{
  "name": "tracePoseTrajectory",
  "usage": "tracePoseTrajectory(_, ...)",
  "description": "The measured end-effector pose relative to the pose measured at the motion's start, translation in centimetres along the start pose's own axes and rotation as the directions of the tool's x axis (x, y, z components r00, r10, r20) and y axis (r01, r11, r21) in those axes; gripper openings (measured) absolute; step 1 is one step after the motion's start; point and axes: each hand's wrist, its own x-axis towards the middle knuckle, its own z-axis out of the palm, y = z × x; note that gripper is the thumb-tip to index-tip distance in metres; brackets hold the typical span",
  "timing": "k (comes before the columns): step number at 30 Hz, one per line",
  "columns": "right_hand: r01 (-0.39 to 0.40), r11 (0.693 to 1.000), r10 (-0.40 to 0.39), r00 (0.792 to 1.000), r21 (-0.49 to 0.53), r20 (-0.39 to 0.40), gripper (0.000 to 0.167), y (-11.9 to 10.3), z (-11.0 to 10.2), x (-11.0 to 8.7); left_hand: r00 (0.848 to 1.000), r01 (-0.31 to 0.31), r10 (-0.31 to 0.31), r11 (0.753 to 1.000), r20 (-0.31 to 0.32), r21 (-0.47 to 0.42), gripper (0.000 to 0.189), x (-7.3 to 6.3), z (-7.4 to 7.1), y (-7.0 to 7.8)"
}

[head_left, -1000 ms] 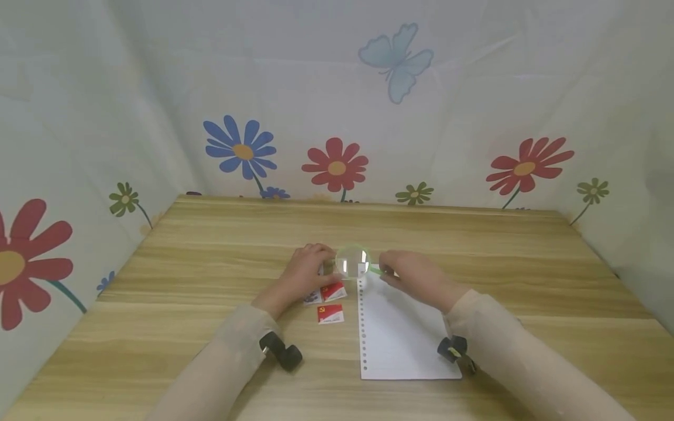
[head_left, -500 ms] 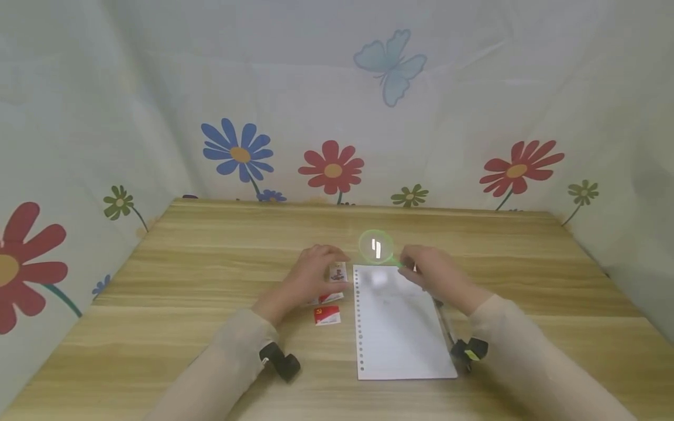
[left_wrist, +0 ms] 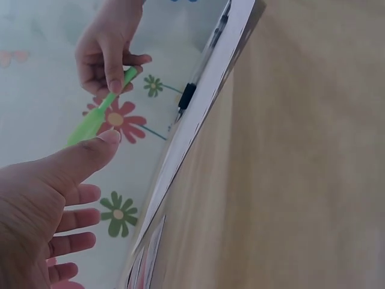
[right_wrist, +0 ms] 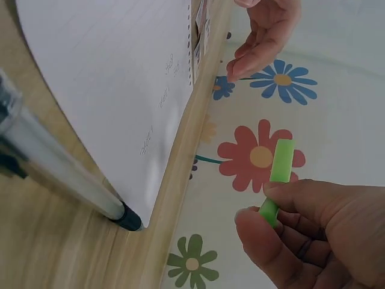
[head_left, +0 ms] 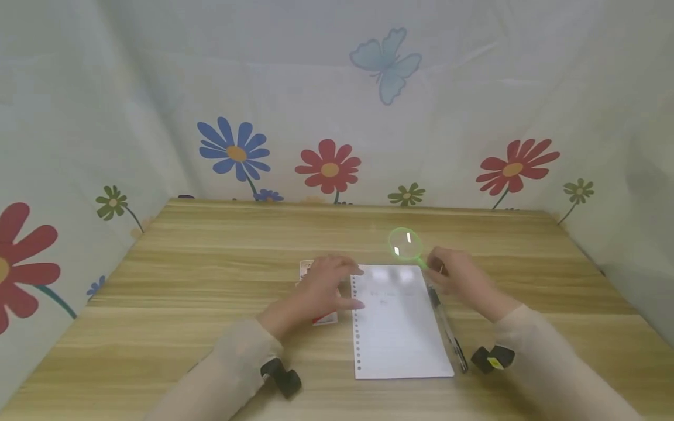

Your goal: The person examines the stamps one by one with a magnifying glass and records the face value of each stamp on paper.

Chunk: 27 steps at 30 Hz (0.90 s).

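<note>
A green-rimmed magnifying glass (head_left: 405,244) is raised beyond the far edge of the notepad paper, its lens catching two bright reflections. My right hand (head_left: 463,278) pinches its green handle (right_wrist: 281,162) between thumb and fingers. My left hand (head_left: 323,289) hovers by the paper's punched left edge with fingers spread and nothing in them. The sheet of white paper (head_left: 402,339) lies flat and carries a few handwritten marks near its top. Partly hidden under my left hand are several small cards, one a red-and-white card (head_left: 325,319).
Along the paper's right side lies a clear pen (head_left: 447,330) with black ends. The wooden table (head_left: 237,234) runs back to a flower-printed curtain (head_left: 284,76). Black cameras are strapped to both wrists.
My right hand has carried the magnifying glass rightward and away from the cards. My left hand has shifted right, toward the paper's edge. The pen has come into fuller view.
</note>
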Motion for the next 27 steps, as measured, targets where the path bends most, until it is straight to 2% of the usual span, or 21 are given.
tracePoseTrajectory(10, -0.087, 0.995, 0.086, 0.996, 0.05, 0.018, 0.011, 2.1, -0.3, -1.4, 0.998, -0.039, 0.038, 0.999, 0.055, 0.019, 0.064, -0.9, 0.6, 1.4)
tracePoseTrajectory(15, -0.107, 0.994, 0.106, 0.994, 0.035, 0.015, 0.009, 3.2, -0.2, -2.4, 0.994, -0.039, 0.03, 0.996, 0.107, 0.076, 0.069, -1.5, 0.9, 1.8)
tracePoseTrajectory(21, -0.133, 0.991, 0.132, 0.991, 0.03, 0.027, 0.007, 4.5, 0.2, -3.6, 0.991, -0.047, 0.033, 0.993, 0.129, 0.109, 0.071, -2.1, 1.1, 1.9)
tracePoseTrajectory(27, -0.199, 0.98, 0.198, 0.978, 0.003, 0.063, 0.011, 5.4, 0.5, -4.3, 0.989, -0.051, 0.031, 0.99, 0.144, 0.134, 0.07, -2.3, 1.2, 1.8)
